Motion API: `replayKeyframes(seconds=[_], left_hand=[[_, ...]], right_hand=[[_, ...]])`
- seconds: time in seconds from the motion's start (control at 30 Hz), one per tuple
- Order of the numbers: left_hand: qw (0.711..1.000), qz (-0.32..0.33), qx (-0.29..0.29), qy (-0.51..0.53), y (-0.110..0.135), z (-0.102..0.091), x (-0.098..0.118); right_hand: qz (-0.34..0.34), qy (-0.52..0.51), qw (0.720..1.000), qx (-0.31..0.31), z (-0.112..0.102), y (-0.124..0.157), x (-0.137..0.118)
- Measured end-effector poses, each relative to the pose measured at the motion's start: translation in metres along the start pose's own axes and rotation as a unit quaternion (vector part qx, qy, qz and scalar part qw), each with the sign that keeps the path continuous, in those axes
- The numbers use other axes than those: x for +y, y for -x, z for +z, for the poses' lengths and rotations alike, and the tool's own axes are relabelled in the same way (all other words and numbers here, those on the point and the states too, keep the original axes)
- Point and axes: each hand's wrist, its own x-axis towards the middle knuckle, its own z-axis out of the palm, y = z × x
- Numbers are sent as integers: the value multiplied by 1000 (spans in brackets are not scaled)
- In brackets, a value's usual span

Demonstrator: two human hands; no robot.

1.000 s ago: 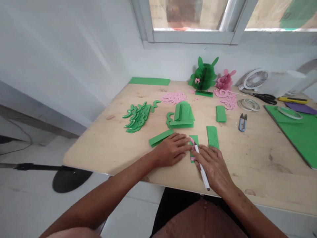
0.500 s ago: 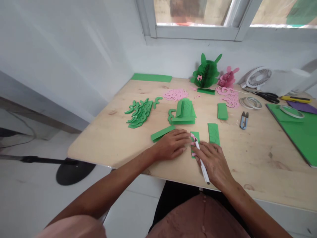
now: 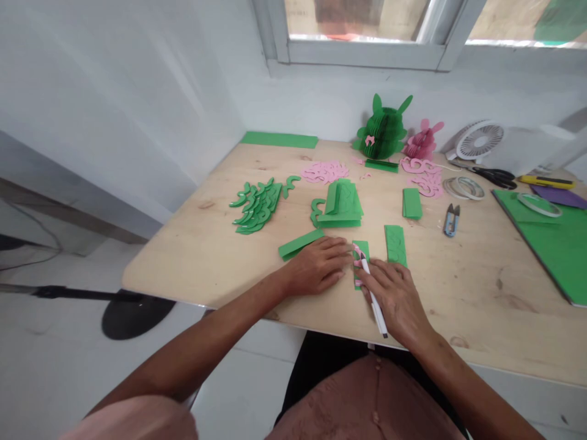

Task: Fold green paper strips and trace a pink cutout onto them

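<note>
A strip of folded green paper (image 3: 362, 246) lies before me, with a curvy pink paper cut-out (image 3: 356, 282) on top, partly covered by my fingers. My left hand (image 3: 321, 266) rests on the table with its fingers stretched out, fingertips at the strip's left edge and touching the pink piece. In my right hand (image 3: 393, 296) is a slim white pen (image 3: 376, 313), its tip pointing away from me at the pink piece. Under the left hand's far side sits a folded green strip (image 3: 300, 245). Another green strip with drawn curved outlines (image 3: 395, 244) lies just beyond my right hand.
Green curved cut-outs (image 3: 257, 205), pink cut-outs (image 3: 325, 172) and folded green sheets (image 3: 343, 205) spread across the table. Thread snips (image 3: 452, 220), tape rolls (image 3: 463, 188), scissors (image 3: 498, 177) and a yellow cutter (image 3: 545, 182) lie right. Behind stand a green paper figure (image 3: 384, 137) and a fan (image 3: 479, 140).
Both hands and the pen stay almost in place over the green strip. The whole view has shifted very slightly.
</note>
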Motion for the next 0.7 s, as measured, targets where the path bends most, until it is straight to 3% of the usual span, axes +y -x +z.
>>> replayKeyframes(seconds=[0.27,0.7], left_hand=[[999,0,-46,-29,2,4,0],[998,-9,-53,-16,0,3,-1]], right_hand=[[0,5,1000,-7,2,1,0],[-7,9,1000,-5,-1,0,0]])
